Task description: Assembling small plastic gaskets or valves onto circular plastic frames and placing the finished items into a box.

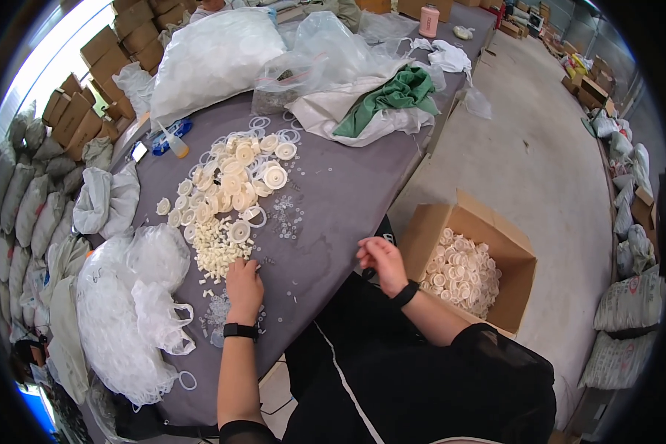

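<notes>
My left hand (245, 286) reaches into the near edge of a heap of small cream plastic pieces (218, 244) on the table. Its fingers are bent together at the pieces, and what lies under the tips is hidden. Beyond this heap lies a pile of round cream plastic caps (233, 177), with clear rings (259, 123) around its far side. Small clear washers (287, 217) are scattered right of the pile. Over the table's right edge, my right hand (383, 264) hangs with its fingers curled in; I cannot see what they hold, if anything.
An open cardboard box (522, 285) filled with cream assembled parts (462, 274) stands right of my right hand. Bags of clear rings (115, 296) lie at the table's left. A large white bag (214, 59), a green cloth (392, 103) and a pink bottle (428, 21) are farther back.
</notes>
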Action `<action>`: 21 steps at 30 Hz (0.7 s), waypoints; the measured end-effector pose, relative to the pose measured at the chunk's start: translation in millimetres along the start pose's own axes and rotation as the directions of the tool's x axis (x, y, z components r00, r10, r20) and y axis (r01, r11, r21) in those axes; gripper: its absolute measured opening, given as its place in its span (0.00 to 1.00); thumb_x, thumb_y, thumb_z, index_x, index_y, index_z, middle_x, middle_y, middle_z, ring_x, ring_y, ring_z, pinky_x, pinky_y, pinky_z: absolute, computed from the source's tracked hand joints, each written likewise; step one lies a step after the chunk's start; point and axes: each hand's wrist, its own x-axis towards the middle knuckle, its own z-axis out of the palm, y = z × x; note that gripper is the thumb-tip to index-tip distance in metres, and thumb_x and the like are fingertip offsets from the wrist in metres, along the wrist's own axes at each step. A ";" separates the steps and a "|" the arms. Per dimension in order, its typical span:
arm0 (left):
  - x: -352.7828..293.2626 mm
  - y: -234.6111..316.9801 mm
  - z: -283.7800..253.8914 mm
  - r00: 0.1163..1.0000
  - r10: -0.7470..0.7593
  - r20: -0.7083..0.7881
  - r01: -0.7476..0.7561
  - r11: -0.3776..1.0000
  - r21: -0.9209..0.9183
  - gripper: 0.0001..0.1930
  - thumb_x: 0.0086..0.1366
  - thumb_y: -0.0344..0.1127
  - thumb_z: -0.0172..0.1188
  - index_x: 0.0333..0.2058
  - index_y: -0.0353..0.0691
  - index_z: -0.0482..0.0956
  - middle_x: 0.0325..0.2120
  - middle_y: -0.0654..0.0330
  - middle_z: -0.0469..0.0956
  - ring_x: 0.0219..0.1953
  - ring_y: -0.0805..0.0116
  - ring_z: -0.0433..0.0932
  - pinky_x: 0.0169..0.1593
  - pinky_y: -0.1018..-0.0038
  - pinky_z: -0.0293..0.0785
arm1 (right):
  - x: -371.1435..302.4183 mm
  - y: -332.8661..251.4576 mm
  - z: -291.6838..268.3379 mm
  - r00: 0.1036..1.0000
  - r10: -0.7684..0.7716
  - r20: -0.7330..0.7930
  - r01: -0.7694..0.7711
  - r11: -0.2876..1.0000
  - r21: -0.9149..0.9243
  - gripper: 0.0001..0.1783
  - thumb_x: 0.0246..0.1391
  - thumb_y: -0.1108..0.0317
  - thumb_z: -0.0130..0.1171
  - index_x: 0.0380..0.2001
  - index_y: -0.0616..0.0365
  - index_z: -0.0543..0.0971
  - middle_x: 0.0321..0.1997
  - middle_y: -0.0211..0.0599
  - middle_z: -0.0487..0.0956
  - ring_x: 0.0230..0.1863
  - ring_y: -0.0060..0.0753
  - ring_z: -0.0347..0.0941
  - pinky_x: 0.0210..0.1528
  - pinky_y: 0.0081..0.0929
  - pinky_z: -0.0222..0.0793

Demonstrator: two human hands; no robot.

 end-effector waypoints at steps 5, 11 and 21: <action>-6.8 9.1 -11.1 1.000 -0.005 0.008 0.005 1.000 0.007 0.05 0.44 0.26 0.54 0.25 0.38 0.72 0.23 0.55 0.68 0.32 0.56 0.68 0.36 0.64 0.64 | -6.2 20.9 34.8 0.974 0.134 0.185 -0.135 0.991 -0.011 0.11 0.55 0.64 0.47 0.36 0.60 0.73 0.26 0.30 0.74 0.24 0.17 0.69 0.29 0.15 0.66; -27.6 44.1 -13.4 0.971 -0.239 -0.003 0.199 0.815 -0.544 0.08 0.50 0.25 0.55 0.32 0.35 0.74 0.24 0.61 0.71 0.24 0.71 0.70 0.28 0.78 0.66 | -11.8 34.5 70.1 0.801 0.384 0.459 -0.353 0.923 -0.154 0.19 0.55 0.64 0.46 0.48 0.61 0.67 0.39 0.36 0.74 0.32 0.23 0.72 0.37 0.21 0.70; -61.6 53.0 -39.8 0.944 -0.307 0.120 0.296 0.628 -0.720 0.06 0.49 0.27 0.58 0.28 0.38 0.74 0.26 0.61 0.70 0.27 0.71 0.70 0.32 0.77 0.66 | -19.6 50.4 91.5 0.653 0.482 0.584 -0.575 0.817 -0.031 0.12 0.52 0.67 0.52 0.39 0.61 0.69 0.36 0.37 0.74 0.36 0.28 0.73 0.40 0.24 0.70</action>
